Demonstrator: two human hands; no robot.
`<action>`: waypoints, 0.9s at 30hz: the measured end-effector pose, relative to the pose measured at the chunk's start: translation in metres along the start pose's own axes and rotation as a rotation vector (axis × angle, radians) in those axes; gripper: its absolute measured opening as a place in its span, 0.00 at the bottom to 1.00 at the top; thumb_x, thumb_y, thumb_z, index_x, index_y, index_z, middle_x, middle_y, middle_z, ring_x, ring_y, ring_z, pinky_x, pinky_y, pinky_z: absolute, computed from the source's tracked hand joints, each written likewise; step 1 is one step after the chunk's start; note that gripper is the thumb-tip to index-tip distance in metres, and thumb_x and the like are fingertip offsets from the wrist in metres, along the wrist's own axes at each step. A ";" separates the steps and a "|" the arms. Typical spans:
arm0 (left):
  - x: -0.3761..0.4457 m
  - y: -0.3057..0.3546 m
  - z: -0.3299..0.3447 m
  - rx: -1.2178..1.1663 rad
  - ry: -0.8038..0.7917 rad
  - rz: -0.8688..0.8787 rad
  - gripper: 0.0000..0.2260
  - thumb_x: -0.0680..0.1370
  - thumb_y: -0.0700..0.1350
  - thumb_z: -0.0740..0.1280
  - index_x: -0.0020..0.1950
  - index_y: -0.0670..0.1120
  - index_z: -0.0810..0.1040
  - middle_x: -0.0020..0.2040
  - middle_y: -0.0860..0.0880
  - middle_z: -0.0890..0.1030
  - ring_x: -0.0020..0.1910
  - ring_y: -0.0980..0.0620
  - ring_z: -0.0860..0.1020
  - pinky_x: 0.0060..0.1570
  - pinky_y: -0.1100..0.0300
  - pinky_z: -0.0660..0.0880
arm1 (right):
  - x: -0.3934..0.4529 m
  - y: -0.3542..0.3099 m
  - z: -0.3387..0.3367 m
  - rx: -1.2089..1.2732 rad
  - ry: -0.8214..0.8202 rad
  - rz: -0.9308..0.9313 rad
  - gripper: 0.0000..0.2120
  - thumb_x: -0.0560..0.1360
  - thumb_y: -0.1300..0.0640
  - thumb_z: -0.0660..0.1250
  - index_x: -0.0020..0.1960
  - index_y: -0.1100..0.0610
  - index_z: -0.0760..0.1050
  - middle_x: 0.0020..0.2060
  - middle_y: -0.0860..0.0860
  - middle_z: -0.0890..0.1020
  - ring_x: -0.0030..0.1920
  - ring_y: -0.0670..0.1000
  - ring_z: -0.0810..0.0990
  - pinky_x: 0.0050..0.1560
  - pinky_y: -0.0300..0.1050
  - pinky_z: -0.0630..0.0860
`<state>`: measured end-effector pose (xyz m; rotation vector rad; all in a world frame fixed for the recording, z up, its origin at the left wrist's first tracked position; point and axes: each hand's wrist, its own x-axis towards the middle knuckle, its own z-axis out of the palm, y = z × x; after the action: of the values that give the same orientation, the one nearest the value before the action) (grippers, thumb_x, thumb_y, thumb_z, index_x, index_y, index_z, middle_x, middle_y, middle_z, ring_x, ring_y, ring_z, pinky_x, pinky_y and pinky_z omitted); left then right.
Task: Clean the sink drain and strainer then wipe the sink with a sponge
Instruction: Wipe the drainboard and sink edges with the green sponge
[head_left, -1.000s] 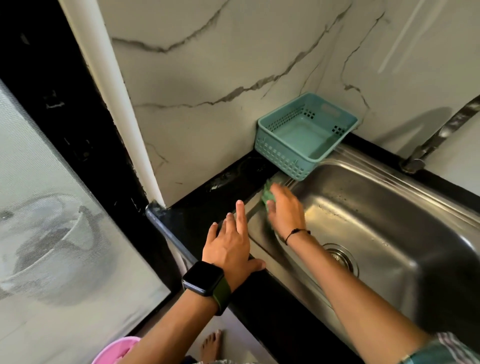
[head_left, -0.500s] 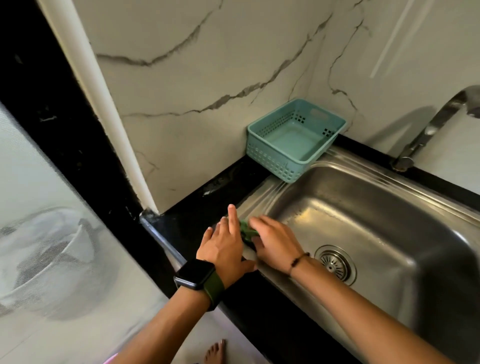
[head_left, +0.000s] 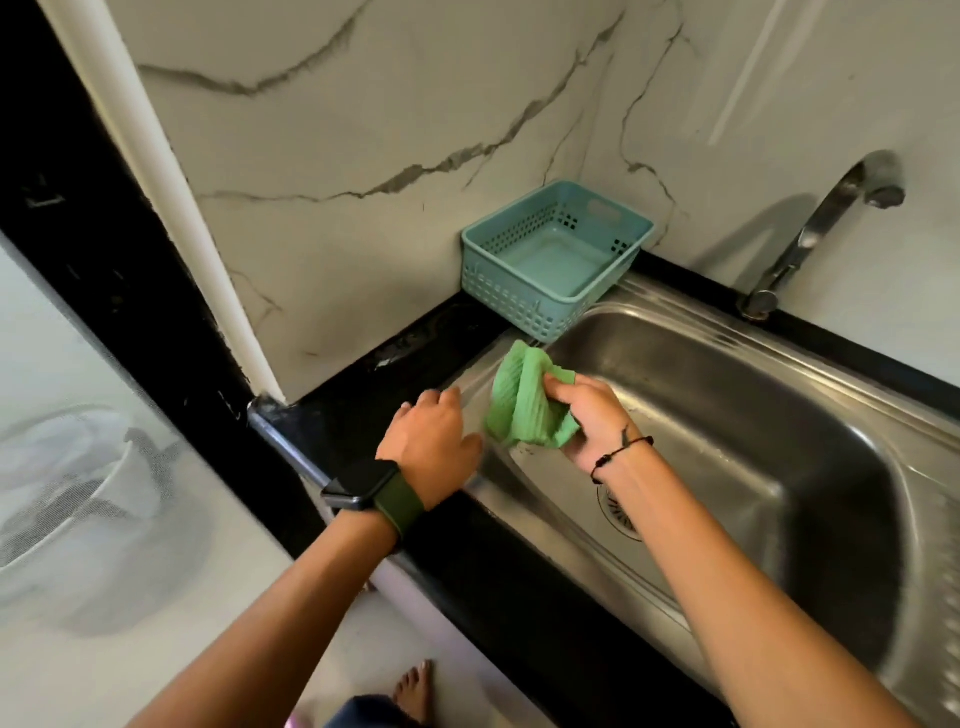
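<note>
A steel sink (head_left: 737, 415) fills the right half of the view, set in a black counter. My right hand (head_left: 592, 415) grips a crumpled green sponge cloth (head_left: 524, 400), lifted above the sink's left rim. My left hand (head_left: 434, 441) hovers or rests at the sink's left edge, just left of the cloth, fingers loosely curled and holding nothing. The round drain strainer (head_left: 615, 512) lies in the basin floor, partly hidden behind my right forearm.
A teal plastic basket (head_left: 556, 260) sits on the back left corner of the sink. A steel tap (head_left: 810, 234) rises at the back right. Marble wall panels stand behind. The black counter (head_left: 363, 395) runs left of the sink. A bare foot shows below.
My right hand has lifted the green cloth off the sink's left rim and now holds it bunched in the air. My left hand's fingers went from flat to loosely curled.
</note>
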<state>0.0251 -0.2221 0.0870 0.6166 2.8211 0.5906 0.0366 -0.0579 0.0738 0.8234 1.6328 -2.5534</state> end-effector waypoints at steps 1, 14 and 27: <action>0.001 0.005 -0.003 -0.077 0.034 0.010 0.21 0.77 0.47 0.61 0.69 0.42 0.65 0.65 0.41 0.72 0.63 0.41 0.72 0.61 0.54 0.68 | -0.004 -0.004 0.001 0.018 -0.029 0.000 0.10 0.78 0.64 0.58 0.43 0.57 0.76 0.29 0.49 0.84 0.30 0.47 0.83 0.33 0.42 0.81; 0.047 0.031 -0.031 -1.590 -0.347 -0.315 0.14 0.78 0.53 0.61 0.53 0.43 0.75 0.43 0.43 0.81 0.42 0.46 0.81 0.36 0.54 0.79 | -0.015 -0.062 -0.018 -0.068 -0.041 -0.171 0.12 0.75 0.51 0.64 0.53 0.57 0.77 0.41 0.51 0.85 0.39 0.49 0.84 0.39 0.48 0.82; 0.200 0.072 -0.083 -0.564 0.105 -0.076 0.09 0.72 0.35 0.64 0.34 0.43 0.68 0.44 0.38 0.78 0.50 0.39 0.80 0.48 0.53 0.79 | 0.092 -0.170 0.008 -0.553 0.363 -0.323 0.13 0.67 0.68 0.70 0.50 0.61 0.75 0.49 0.59 0.81 0.52 0.60 0.80 0.54 0.59 0.78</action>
<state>-0.1505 -0.1034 0.1714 0.3721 2.5599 1.3622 -0.0925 0.0379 0.1809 1.0676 2.5975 -1.9895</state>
